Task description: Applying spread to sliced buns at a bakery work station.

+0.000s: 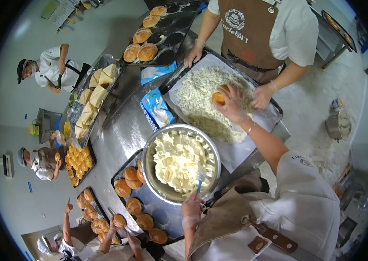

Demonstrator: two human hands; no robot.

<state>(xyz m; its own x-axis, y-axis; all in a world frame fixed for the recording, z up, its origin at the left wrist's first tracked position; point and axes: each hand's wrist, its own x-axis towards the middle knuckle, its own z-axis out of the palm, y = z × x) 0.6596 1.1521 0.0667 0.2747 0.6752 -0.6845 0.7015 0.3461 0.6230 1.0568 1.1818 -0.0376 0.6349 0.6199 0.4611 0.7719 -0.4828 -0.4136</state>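
My right hand [232, 105], in a clear glove, is closed round a golden bun [219, 98] over a paper-lined tray [275, 114] spread with pale crumbs [201, 89]. The fingers cover part of the bun. My left hand [191, 206], also gloved, grips the handle of a blue spatula [199, 186] at the near rim of a large metal bowl [215, 163]. Whipped pale-yellow cream [177, 161] lies in the bowl, and the spatula's tip reaches into it. A co-worker's gloved hand [262, 96] rests by the right side of the crumb tray; their other hand is at its far left corner.
Left of the bowl, a dark tray [166, 215] holds several buns. Blue and white packets [155, 108] lie by the crumb tray. A black tray [173, 39] with filled buns and a tray of wedge-shaped pieces [97, 95] stand further off. Other people work around the metal table [121, 126].
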